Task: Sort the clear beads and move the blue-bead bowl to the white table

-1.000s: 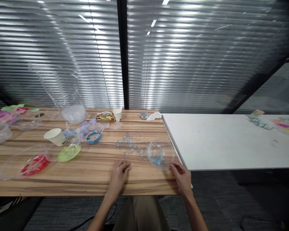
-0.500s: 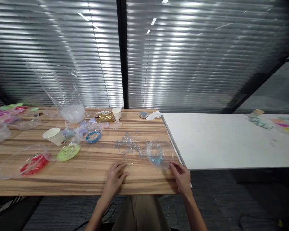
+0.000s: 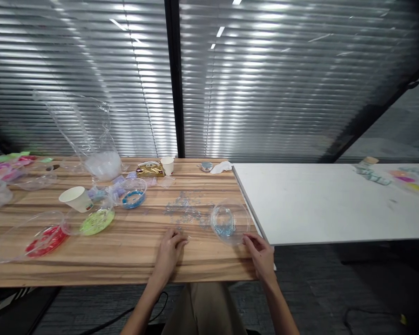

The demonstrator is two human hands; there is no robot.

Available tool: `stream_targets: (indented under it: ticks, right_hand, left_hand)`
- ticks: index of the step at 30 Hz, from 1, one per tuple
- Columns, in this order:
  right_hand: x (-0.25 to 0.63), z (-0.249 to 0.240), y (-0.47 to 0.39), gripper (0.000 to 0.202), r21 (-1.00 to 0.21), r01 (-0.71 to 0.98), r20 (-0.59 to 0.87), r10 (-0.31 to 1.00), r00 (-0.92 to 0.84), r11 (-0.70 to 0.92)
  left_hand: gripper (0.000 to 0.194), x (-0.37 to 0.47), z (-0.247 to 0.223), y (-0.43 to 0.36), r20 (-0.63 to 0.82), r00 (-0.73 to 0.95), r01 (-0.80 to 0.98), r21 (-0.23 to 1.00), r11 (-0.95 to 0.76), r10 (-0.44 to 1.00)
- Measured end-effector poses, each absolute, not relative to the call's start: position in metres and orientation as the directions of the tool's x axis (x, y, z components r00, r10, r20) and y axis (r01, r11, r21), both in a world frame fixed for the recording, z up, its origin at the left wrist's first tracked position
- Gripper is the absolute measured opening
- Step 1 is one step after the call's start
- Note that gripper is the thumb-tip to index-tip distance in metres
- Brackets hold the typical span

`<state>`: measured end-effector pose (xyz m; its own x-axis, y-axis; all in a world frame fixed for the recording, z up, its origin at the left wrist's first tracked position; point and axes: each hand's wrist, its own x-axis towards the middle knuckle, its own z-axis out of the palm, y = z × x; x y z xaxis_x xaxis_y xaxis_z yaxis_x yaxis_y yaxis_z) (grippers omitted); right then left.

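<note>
Near the right end of a wooden desk point(image 3: 118, 260), the right hand point(image 3: 261, 255) pinches the near rim of a clear bowl point(image 3: 240, 216) between its fingers. The left hand point(image 3: 169, 249) curls near scattered bluish pieces point(image 3: 185, 211); whether its fingers grip anything, I cannot tell.

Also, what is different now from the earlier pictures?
The left hand shifted leftward and opened, then returned rightward, its fingers closer to the thumb; whether it took anything is unclear. The right hand stayed at the rim of the clear bowl; the scattered pieces look unchanged.
</note>
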<state>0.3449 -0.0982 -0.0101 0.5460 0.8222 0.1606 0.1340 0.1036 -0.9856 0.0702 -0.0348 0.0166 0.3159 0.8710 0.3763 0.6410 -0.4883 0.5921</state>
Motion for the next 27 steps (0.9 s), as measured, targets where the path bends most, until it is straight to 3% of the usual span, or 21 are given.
stream_targets:
  ticks: [9,21,27]
  right_hand:
    - [0.344,-0.008,-0.097,0.029,-0.987,0.119,0.159,0.821,0.549,0.112]
    - [0.344,-0.011,-0.099,0.027,-0.982,0.143,0.180,0.831,0.526,0.122]
    - [0.342,-0.009,-0.100,0.023,-0.968,0.188,0.242,0.829,0.504,0.168]
  left_hand:
    - [0.018,0.080,0.016,-0.031,0.351,0.375,0.675,0.531,-0.512,0.858]
    - [0.019,0.067,0.029,-0.030,0.506,0.210,0.602,0.608,-0.518,0.837]
    - [0.020,0.092,0.060,-0.038,0.606,0.242,0.469,0.611,-0.638,0.758]
